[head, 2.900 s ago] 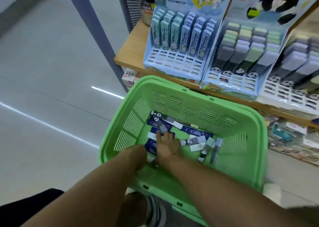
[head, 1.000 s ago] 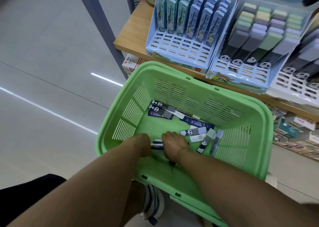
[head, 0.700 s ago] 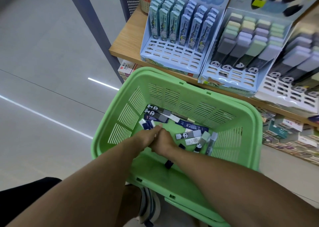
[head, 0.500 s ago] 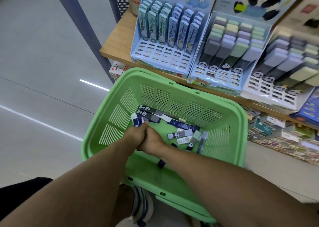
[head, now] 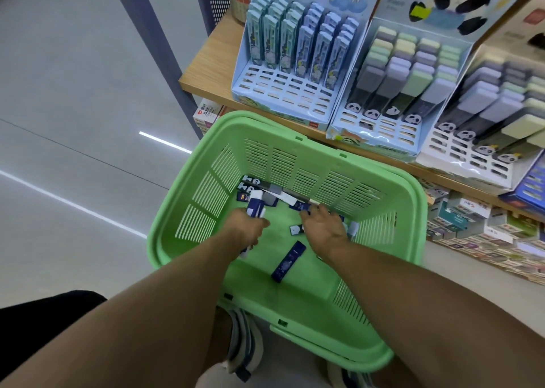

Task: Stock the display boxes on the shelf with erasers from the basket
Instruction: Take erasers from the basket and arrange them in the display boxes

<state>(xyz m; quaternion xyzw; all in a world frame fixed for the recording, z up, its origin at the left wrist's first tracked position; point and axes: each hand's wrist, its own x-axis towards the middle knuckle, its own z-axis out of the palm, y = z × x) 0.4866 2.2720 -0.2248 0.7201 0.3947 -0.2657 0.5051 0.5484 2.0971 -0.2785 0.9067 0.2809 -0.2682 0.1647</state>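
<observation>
Erasers in blue and white sleeves (head: 256,207) are gripped by the left hand (head: 245,230) inside the green plastic basket (head: 188,198); the right hand (head: 323,229) is laid on a dark blue eraser (head: 301,206), grip unclear.

Was smooth, slightly glossy green plastic, slotted at the walls: basket (head: 188,210). Was matt light wood: shelf (head: 212,63). Were printed glossy cardboard: display boxes (head: 283,98). Looked polished and reflective: floor (head: 73,92). Were paper-sleeved: erasers (head: 287,262).

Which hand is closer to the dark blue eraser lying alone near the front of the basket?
Right. The right hand is just above the dark blue eraser; the left hand is farther left.
</observation>
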